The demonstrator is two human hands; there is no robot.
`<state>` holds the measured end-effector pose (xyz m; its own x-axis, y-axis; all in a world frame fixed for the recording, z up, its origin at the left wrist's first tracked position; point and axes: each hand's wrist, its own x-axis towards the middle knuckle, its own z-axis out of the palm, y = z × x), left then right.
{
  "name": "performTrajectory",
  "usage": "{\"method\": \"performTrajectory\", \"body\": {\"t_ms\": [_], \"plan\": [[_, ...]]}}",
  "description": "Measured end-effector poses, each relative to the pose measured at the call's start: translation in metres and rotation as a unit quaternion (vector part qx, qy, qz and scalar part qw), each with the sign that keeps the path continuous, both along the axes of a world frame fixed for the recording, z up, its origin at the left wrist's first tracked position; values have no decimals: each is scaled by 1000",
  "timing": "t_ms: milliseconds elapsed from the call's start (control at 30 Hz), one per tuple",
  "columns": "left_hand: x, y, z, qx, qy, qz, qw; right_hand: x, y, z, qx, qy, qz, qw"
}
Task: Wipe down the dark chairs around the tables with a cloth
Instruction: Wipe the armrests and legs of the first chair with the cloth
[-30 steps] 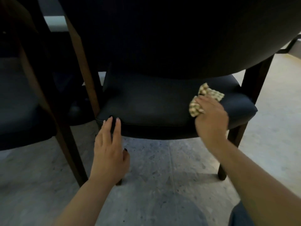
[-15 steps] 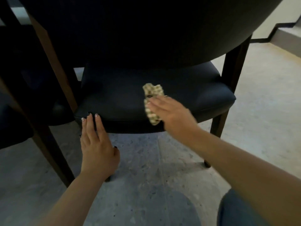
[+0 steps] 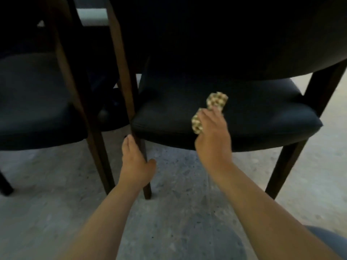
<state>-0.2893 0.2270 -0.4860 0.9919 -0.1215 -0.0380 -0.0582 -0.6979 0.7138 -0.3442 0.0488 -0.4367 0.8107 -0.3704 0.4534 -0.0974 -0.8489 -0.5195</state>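
Note:
A dark padded chair (image 3: 262, 109) with wooden legs fills the middle and right of the head view, its curved backrest overhead. On the seat lies a yellow checked cloth (image 3: 216, 100), and my right hand (image 3: 214, 136) presses it down with flat fingers near the seat's front middle. My left hand (image 3: 134, 162) reaches with straight fingers to the seat's front left corner, beside the chair's front left leg (image 3: 146, 177). It holds nothing.
A second dark chair (image 3: 33, 102) stands close on the left, its wooden legs almost against the first chair. Grey speckled stone floor (image 3: 178, 212) spreads below. A bit of my blue-clad knee (image 3: 330, 239) shows at the lower right.
My right hand has slid the cloth across the seat, leftward and then back toward the middle. The left hand stays at the seat's front left corner. The view has shifted.

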Motion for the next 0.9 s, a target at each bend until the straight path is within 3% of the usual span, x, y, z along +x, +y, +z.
{"method": "performTrajectory", "body": {"t_ms": [133,200,233,300,367,500,700,800,833,900], "plan": [[9,10,-2,10,46,-36,998,43,57,13,38,19,113,993],[12,17,-3,-1,66,-39,997,67,77,29,147,21,135,980],[12,19,-3,-8,73,-40,997,80,84,42,230,27,119,966],[12,23,-2,-14,83,-54,995,109,92,71,421,17,77,904],[12,24,-2,-25,87,-76,993,136,102,96,517,-28,71,852],[16,31,-5,-43,72,-94,992,174,121,122,420,-98,69,899],[28,31,-14,-78,96,-86,989,154,116,53,305,91,63,946],[31,25,-16,-77,103,-97,987,150,110,59,250,56,58,965],[32,24,-17,-80,101,-93,987,145,108,59,202,21,107,973],[35,23,-18,-86,95,-83,988,137,94,55,-34,-1,219,975]]}}
